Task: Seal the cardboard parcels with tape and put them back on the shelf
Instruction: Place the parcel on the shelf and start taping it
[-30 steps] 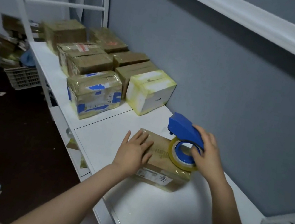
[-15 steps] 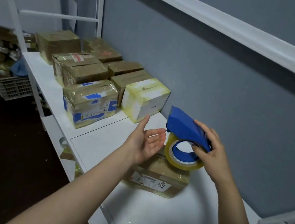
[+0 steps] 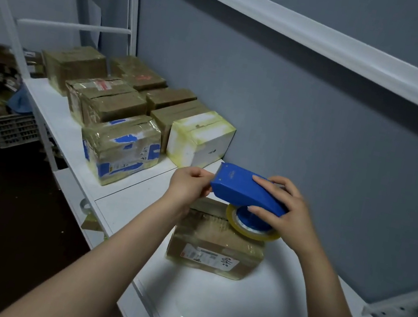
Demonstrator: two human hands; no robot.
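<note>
Fingertips of left hand (image 3: 189, 186) partly behind tape dispenser (image 3: 248, 191); print on parcel (image 3: 212, 235) label (image 3: 200, 256) illegibly small.

We see bare shelf (image 3: 216, 313) on the near side of the parcel (image 3: 215, 240) and to its left. Right of the parcel the grey wall (image 3: 315, 149) blocks passage. Beyond it stand taped boxes (image 3: 121, 143), and the tape dispenser (image 3: 249, 190) hangs over its top.

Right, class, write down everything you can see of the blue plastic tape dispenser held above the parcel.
The blue plastic tape dispenser is a smooth wedge-shaped hood with a toothed edge at its front end. A roll of clear yellowish tape sits on a blue hub beneath. It is held tilted over the brown cardboard parcel on the white shelf. The right hand grips its rear; the left hand pinches at that front end.
</note>
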